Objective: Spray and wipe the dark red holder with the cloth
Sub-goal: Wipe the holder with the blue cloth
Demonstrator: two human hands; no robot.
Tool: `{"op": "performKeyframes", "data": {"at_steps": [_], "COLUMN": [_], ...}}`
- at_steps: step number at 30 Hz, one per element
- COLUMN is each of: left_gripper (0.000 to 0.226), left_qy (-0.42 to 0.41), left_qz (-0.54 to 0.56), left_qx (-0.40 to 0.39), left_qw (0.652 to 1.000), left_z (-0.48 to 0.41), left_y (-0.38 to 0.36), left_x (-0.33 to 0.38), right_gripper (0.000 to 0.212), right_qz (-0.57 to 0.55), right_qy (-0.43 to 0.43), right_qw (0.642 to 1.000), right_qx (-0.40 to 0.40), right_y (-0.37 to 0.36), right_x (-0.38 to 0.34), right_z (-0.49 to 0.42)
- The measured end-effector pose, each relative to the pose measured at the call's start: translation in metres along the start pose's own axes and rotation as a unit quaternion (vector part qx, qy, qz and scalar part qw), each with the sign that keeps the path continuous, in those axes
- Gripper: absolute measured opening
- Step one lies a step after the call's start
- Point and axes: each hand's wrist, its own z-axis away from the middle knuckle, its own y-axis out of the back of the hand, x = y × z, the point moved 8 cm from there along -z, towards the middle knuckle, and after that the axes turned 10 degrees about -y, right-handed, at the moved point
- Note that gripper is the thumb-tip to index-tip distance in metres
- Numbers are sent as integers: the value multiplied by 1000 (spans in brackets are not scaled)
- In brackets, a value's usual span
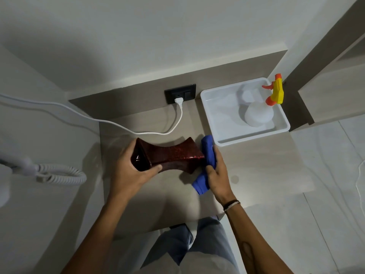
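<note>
- At the far left edge a white coiled cord (61,176) hangs from a white device on the wall, only partly in view.
- A white power cable (110,123) runs from the left across the far part of the beige counter (256,171) and plugs into a black wall socket (180,93) on the back panel.
- The left hand (128,171) is closed around the left, open end of the dark red holder (169,156), thumb pressed on its near side and fingers wrapped over the far side.
- The dark red holder lies on its side at the middle of the counter, held just over or on the surface; which one cannot be told. It is glossy, narrow at the waist and flared at both ends, its open mouth turned left toward the left hand.
- The right hand (215,173) is closed on a blue cloth (206,165), fingers curled over it, pressing the cloth against the holder's right end.
- A thin wristband (232,204) sits on the right wrist.
- Far right of the cloth, a white tray (221,119) rests on the counter, its near-left corner just beside the cloth.
- A white spray bottle (258,113) with a yellow and orange trigger head stands inside the tray, toward its right side.
</note>
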Motion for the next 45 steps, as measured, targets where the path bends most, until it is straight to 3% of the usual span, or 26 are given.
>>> {"op": "performKeyframes", "data": {"at_steps": [3,6,9,11,15,18,20,23,26,29,32,36,38,42,45], "left_gripper": [88,124,148,153,121,113,111,97,98,108,108,93,98,110,105], "left_qy": [56,93,35,6,-91,-109,-102,-128,-106,-66,-72,-88,-78,-60,-68], "left_qz": [70,86,-31,-125,-216,-158,-126,-126,-136,-152,-147,-116,-128,-163,-170], "left_qx": [-5,-68,-171,-186,-98,-70,-59,-54,-61,-60,-62,-72,-76,-62,-46], "left_qw": [996,990,984,975,967,979,985,982,983,984,984,987,986,983,982], "left_z": [4,7,9,7,-4,-5,-5,-6,1,12,12,6,11,27,21], "left_y": [-3,-6,-5,-4,0,-3,-5,-10,-9,-3,-5,-8,-6,-8,-12], "left_x": [-5,-14,-10,-4,18,21,24,29,18,3,7,18,12,11,19], "right_gripper": [73,69,59,54,56,76,85,106,109,100,108,106,106,110,109], "right_qz": [-116,-163,-187,-179,-68,51,76,171,229,357,297,230,253,304,250], "right_qy": [-63,-108,-139,-143,-93,43,167,325,323,224,197,304,331,186,250], "right_qw": [990,979,971,972,992,997,982,927,911,906,933,918,905,933,932], "right_qx": [-46,-58,-63,-58,-41,32,33,-72,-117,-52,-43,-112,-87,-42,-83], "right_y": [-10,-19,-27,-28,-28,-26,-39,-90,-108,-81,-74,-118,-108,-63,-88], "right_x": [-2,-9,-14,-16,-26,-47,-65,-75,-48,-18,-18,-39,-35,-6,-30], "right_z": [-3,-9,-17,-22,-20,6,38,89,90,45,39,90,84,42,68]}}
